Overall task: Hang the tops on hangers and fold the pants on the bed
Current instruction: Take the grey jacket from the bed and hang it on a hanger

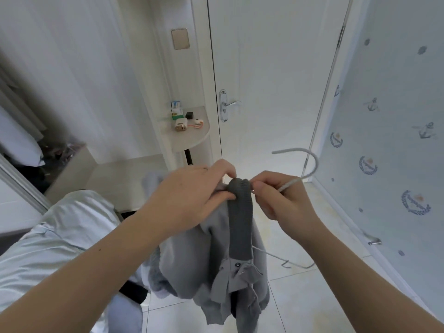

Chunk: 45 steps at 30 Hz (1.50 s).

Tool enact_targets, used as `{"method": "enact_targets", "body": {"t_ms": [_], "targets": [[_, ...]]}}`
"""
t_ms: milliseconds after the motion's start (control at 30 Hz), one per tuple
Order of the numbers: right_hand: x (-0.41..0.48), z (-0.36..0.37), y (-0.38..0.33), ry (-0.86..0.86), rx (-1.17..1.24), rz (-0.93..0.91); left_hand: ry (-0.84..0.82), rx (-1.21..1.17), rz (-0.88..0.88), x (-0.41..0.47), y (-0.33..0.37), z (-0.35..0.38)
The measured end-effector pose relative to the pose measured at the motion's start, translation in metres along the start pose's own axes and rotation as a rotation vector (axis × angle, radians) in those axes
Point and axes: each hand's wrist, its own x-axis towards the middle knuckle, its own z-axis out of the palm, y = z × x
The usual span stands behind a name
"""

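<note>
**Grey top held up on hanger, over the floor beside the bed**

Head view. Both forearms reach forward and meet at mid-frame.
- Left hand: back of hand up, fingers curled. Thumb and fingertips pinch the fabric at the top of the dark ribbed collar.
- Right hand: fingers curled in. It grips the hanger's stem just beside the collar top, close to the left hand's fingertips.
- Hanger: the stem runs up and to the right out of the right hand. The hook arches over and its tip points left, toward the white door. A stretch of the lower wire shows to the right of the garment, under the right forearm.
- Top: hangs from the collar, long axis roughly vertical. The collar band runs straight down the middle, with light grey cloth bunched on either side.
- Position: above the pale floor tiles, with the bed on the left.
</note>
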Motion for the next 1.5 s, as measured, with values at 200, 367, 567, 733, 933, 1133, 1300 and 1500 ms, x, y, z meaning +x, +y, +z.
{"method": "enact_targets", "body": {"t_ms": [200,367,567,733,933,1133,1300,1500], "targets": [[-0.014,-0.014,0.020,0.218,-0.513,-0.203,0.146,-0.212,-0.261,-0.029,-0.015,0.042],[-0.051,-0.002,0.069,-0.077,-0.444,0.046,0.398,-0.379,-0.444,-0.049,-0.009,0.064],[-0.046,0.032,0.094,-0.338,-0.313,0.169,0.482,-0.502,-0.558,-0.064,0.004,0.079],[-0.065,0.043,0.107,-0.244,-0.288,0.142,0.533,-0.535,-0.666,-0.083,-0.004,0.085],[-0.078,0.046,0.149,-0.592,-0.416,0.415,0.533,-0.612,-0.700,-0.090,-0.005,0.091],[-0.075,0.016,0.192,-0.765,-0.932,0.221,0.494,-0.661,-0.713,-0.107,-0.014,0.093],[-0.053,-0.011,0.194,-0.732,-1.314,0.014,0.425,-0.619,-0.671,-0.129,-0.025,0.094],[-0.025,-0.039,0.184,-0.595,-1.353,-0.026,0.392,-0.609,-0.739,-0.152,-0.035,0.087]]}}
